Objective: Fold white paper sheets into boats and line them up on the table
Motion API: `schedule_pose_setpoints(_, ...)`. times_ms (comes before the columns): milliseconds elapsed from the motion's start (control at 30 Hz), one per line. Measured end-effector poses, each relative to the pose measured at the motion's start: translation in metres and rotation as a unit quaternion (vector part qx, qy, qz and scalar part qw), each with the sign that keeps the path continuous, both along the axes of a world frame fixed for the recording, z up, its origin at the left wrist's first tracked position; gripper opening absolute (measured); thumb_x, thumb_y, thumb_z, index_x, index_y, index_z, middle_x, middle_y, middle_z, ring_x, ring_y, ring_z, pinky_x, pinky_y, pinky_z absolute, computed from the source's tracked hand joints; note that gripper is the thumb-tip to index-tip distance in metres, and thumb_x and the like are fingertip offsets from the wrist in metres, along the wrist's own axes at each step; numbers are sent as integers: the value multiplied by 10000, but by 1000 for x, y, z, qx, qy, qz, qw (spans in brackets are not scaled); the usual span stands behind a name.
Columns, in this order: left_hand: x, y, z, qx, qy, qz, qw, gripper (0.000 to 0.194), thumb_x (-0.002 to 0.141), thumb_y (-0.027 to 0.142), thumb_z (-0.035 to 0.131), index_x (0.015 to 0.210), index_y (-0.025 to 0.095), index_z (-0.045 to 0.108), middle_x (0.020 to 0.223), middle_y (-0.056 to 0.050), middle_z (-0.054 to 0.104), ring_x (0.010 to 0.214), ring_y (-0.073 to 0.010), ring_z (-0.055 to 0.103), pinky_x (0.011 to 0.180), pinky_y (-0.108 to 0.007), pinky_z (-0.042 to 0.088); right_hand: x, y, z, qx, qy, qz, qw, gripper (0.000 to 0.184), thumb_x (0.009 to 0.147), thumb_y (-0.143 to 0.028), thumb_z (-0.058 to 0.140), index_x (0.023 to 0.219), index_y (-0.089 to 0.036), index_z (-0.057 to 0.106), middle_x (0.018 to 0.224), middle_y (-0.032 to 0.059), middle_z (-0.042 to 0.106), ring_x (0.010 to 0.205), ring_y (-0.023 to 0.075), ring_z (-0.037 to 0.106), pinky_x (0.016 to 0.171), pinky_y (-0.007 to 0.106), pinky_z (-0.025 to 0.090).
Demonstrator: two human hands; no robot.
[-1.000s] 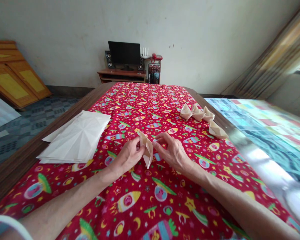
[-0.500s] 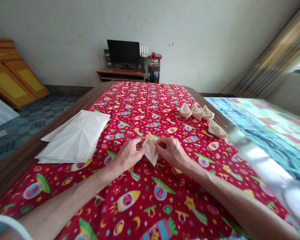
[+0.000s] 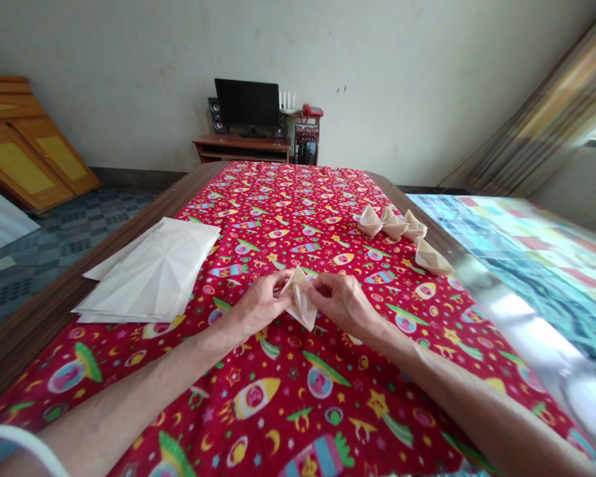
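Observation:
Between my two hands is a small piece of folded paper (image 3: 302, 306), cream-coloured and diamond-shaped, held over the red patterned cloth (image 3: 278, 430). My left hand (image 3: 264, 303) pinches its left edge between thumb and fingers. On the opposite edge, my right hand (image 3: 344, 301) grips it with thumb and forefinger. To the left lies a stack of creased white paper sheets (image 3: 149, 271). Several folded paper boats (image 3: 370, 222) stand in a group on the right side of the cloth, the nearest boat (image 3: 433, 258) a little apart.
The cloth covers a dark wooden table (image 3: 40, 338). Beyond its far end are a monitor (image 3: 247, 103) and a red telephone (image 3: 308, 111) on a desk. A wooden cabinet (image 3: 30, 146) stands at left, and a bed-like surface with patterned covering (image 3: 516, 245) lies at right.
The folded paper between my fingers has spread wider, and a raised crease now shows down its middle. Both hands stay nearly in place.

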State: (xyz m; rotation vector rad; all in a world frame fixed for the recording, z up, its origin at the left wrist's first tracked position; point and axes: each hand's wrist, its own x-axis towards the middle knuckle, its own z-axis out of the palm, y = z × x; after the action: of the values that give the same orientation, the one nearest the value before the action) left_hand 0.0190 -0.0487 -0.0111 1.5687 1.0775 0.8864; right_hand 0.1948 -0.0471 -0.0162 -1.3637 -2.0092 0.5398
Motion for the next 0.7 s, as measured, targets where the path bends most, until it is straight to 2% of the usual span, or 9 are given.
schedule_pose_setpoints(100,1,-3,4,-33,-40,-5,999,385,696,263,556,1053,125,599,796,-22,676,750,-169,637,635,-227,486,0,0,-1,-8,-7,5,1000,240,770,-228,543,539,-162,538,478,-44,504,450,61,437,460,179,291)
schedule_pose_setpoints(167,1,-4,6,-33,-23,5,999,347,709,263,546,1021,130,617,695,-3,649,691,-160,620,599,-219,469,1,-2,1,12,-6,2,1000,173,788,-218,540,627,-171,581,543,-33,559,497,81,492,491,186,338)
schedule_pose_setpoints(233,-1,-3,6,-14,17,12,1000,304,729,271,535,980,135,641,634,3,628,677,-170,612,572,-219,455,2,-7,4,81,-4,0,997,103,823,-237,539,839,-183,625,720,11,640,645,127,573,588,216,411)
schedule_pose_setpoints(300,-3,-2,5,8,50,10,999,295,747,299,534,964,140,656,644,-3,637,686,-181,612,560,-222,447,3,-12,9,159,-19,22,987,231,864,-287,531,1061,-186,595,915,69,653,822,172,595,708,260,443)
schedule_pose_setpoints(333,-4,-1,4,16,62,8,998,302,754,320,537,965,142,660,664,-6,648,690,-186,612,558,-224,445,3,-15,11,182,-34,43,982,265,879,-304,522,1109,-189,583,950,81,647,853,179,592,733,270,443)
schedule_pose_setpoints(400,-5,1,2,27,75,5,997,331,759,368,548,975,145,661,700,-11,665,694,-192,613,561,-229,447,3,-19,13,201,-73,85,973,252,900,-326,504,1096,-206,608,901,67,652,798,163,595,717,259,439)
schedule_pose_setpoints(533,-5,3,-2,29,71,-4,997,412,753,456,564,993,135,655,754,-34,685,717,-210,621,593,-244,467,1,-19,6,200,-122,116,965,233,934,-306,448,1005,-221,653,778,35,646,666,117,575,639,220,413)
schedule_pose_setpoints(633,-3,1,-1,20,69,-7,997,437,756,472,573,1023,135,652,767,-37,682,743,-219,625,597,-245,473,1,-16,0,189,-120,130,966,210,927,-258,459,963,-215,662,730,22,626,633,106,552,589,207,395)
schedule_pose_setpoints(700,-2,-2,1,-2,46,-8,999,481,770,471,567,1125,149,614,729,-19,663,653,-190,607,524,-228,445,2,-14,0,173,-97,123,972,212,921,-252,469,903,-208,675,704,14,620,603,96,542,560,199,388)
